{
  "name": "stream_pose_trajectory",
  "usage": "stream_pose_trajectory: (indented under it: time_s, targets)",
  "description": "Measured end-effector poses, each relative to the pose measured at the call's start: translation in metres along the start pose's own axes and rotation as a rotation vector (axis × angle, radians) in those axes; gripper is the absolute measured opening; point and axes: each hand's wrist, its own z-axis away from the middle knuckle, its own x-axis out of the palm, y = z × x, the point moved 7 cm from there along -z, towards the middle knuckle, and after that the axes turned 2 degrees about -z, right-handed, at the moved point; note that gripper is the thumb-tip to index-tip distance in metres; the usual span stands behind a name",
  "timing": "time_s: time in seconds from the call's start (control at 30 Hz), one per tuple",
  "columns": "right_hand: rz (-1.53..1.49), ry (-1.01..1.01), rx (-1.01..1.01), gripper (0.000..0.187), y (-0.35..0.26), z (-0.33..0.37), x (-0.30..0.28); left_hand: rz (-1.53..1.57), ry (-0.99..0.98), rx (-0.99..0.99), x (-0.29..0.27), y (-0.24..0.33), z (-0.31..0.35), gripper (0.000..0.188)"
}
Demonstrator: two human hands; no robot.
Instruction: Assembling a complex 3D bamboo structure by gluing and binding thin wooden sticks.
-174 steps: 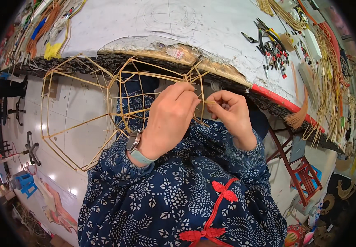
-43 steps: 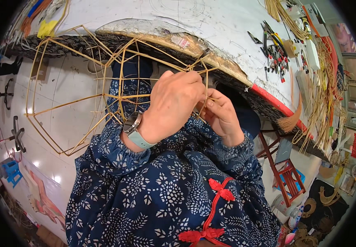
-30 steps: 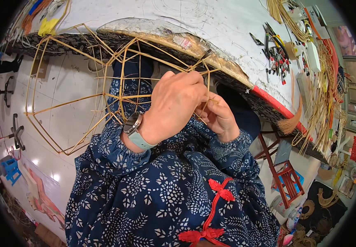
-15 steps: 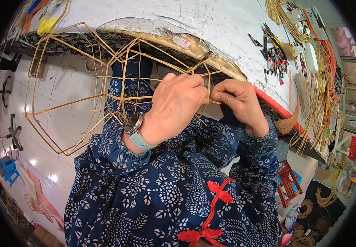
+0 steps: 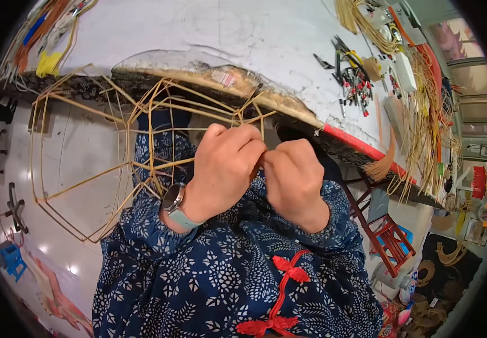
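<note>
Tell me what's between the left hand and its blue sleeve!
A watch with a pale strap sits between the left hand and the blue sleeve; the head view shows it.

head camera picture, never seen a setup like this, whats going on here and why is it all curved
There is no machine at work here, just a person's two bare hands. The view comes from a wide fisheye camera worn on the person's head, looking down, which is why straight edges bend.

The left hand, with a watch on its wrist, seems to grip the right end of an open frame of thin tan strips. The right hand meets it there; what its fingertips pinch is hidden.

Beyond them is a white table with a worn edge. On its right side lie pliers, small red-and-black pieces and a mass of long thin strips.
</note>
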Motion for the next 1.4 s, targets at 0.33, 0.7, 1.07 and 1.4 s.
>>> stream_pose_trajectory:
  time_s: [0.33,0.7,1.07,1.4]
  targets:
    - [-0.254,0.210,0.503,0.048,0.023,0.048,0.027,0.019,-0.101,-0.066,0.004,-0.005,0.004,0.014]
    - [-0.006,0.254,0.336,0.040,0.014,0.048,0.029,0.058,-0.153,-0.068,0.000,-0.010,0.011,0.012]
    - [-0.181,0.181,0.369,0.036,0.034,0.049,0.010,0.029,-0.212,-0.011,0.006,0.000,0.007,0.010]
    - [0.618,0.669,0.516,0.038,0.372,0.018,-0.159,0.063,-0.199,-0.044,0.009,0.007,0.003,0.012]
